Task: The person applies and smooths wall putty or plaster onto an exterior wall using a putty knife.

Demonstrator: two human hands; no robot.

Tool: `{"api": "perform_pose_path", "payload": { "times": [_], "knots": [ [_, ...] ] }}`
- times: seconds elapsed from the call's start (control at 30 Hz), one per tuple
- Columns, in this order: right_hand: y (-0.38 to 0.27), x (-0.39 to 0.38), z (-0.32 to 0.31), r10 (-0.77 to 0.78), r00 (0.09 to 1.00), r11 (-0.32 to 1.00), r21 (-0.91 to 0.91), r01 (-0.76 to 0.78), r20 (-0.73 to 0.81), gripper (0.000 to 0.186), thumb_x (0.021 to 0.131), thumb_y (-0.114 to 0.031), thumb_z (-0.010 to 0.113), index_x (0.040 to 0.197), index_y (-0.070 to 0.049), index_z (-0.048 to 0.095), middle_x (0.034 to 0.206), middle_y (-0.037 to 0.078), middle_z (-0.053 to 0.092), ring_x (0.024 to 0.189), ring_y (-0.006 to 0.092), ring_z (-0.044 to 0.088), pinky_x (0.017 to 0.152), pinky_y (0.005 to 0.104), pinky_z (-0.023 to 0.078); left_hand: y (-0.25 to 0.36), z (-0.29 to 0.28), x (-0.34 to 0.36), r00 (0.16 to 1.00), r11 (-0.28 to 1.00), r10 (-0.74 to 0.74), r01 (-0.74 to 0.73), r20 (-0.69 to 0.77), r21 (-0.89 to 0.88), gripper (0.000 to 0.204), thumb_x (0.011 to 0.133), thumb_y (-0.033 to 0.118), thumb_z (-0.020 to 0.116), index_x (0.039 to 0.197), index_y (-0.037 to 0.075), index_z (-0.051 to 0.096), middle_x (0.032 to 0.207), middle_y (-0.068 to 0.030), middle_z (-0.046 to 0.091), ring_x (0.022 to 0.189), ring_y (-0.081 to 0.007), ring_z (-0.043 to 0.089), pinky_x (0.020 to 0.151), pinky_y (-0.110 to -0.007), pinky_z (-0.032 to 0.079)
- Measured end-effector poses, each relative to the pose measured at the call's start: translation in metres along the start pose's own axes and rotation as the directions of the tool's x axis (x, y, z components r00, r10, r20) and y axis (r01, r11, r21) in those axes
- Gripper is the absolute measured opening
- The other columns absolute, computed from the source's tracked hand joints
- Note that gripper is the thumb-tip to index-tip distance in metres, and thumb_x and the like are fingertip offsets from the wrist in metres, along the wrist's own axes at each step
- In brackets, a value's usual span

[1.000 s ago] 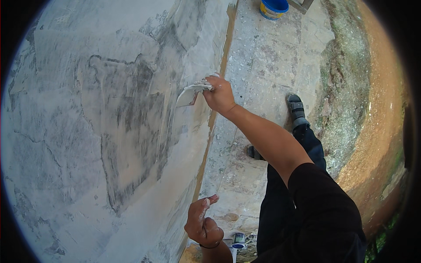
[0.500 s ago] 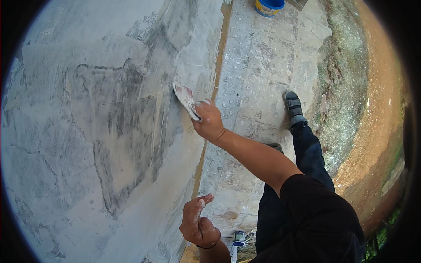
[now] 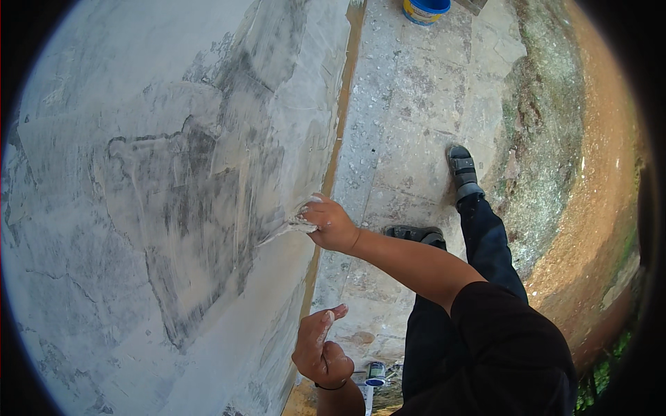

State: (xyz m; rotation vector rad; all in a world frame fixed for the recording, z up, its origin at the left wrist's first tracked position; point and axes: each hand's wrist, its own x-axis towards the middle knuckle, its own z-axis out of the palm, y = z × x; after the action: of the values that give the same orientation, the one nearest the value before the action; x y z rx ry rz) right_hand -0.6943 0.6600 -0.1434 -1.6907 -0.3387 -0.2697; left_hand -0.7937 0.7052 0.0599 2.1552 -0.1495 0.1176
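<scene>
My right hand (image 3: 333, 224) is closed round a putty knife (image 3: 281, 230) smeared with white filler. Its blade, seen nearly edge-on, lies against the grey-white wall (image 3: 229, 312), beside a dark patch (image 3: 198, 201) of thinly covered surface. White filler also sticks to the fingers of this hand. Lower down, my left hand (image 3: 322, 352) hangs close to the wall's edge with its fingers bent and apart from the thumb. White smears mark its fingertips, and nothing shows in its grip. A dark band circles the left wrist.
A tan strip (image 3: 345, 104) runs along the wall's foot. Beyond it lies a stained concrete floor (image 3: 423, 104) with white crumbs. A blue-and-yellow bucket (image 3: 425, 12) stands far off; a small can (image 3: 375, 374) is near my left forearm. My sandalled feet (image 3: 463, 166) stand on the floor.
My right hand has drawn the putty knife down along the wall, toward me, and the blade has turned. My left hand has shifted slightly right. More of my nearer foot shows.
</scene>
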Motion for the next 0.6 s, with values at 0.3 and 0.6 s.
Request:
{"api": "perform_pose_path", "payload": {
  "times": [0.3, 0.6],
  "knots": [
    [0.039, 0.098, -0.041, 0.191, 0.886, 0.958, -0.117, -0.262, -0.422, 0.013, 0.061, 0.0, 0.059, 0.074, -0.004, 0.058, 0.071, 0.014, 0.056, 0.072, 0.0341, 0.054, 0.071, 0.0385, 0.045, 0.003, 0.003, -0.005, 0.996, 0.995, -0.085, 0.086, -0.027, 0.04, 0.062, 0.051, -0.01, 0.028, 0.107, -0.008, 0.053, 0.081, -0.0246, 0.062, 0.07, -0.0294, 0.064, 0.061, -0.032, 0.046],
    [0.071, 0.107, -0.094, 0.262, 0.875, 0.94, -0.098, -0.327, -0.408, 0.011, 0.065, -0.003, 0.059, 0.076, -0.002, 0.059, 0.072, 0.016, 0.056, 0.07, 0.0332, 0.054, 0.064, 0.0361, 0.045, 0.017, 0.018, 0.008, 0.997, 0.996, -0.071, 0.071, -0.011, 0.053, 0.063, 0.049, -0.01, 0.029, 0.107, -0.008, 0.053, 0.081, -0.0237, 0.062, 0.07, -0.0287, 0.063, 0.061, -0.032, 0.046]
  ]
}}
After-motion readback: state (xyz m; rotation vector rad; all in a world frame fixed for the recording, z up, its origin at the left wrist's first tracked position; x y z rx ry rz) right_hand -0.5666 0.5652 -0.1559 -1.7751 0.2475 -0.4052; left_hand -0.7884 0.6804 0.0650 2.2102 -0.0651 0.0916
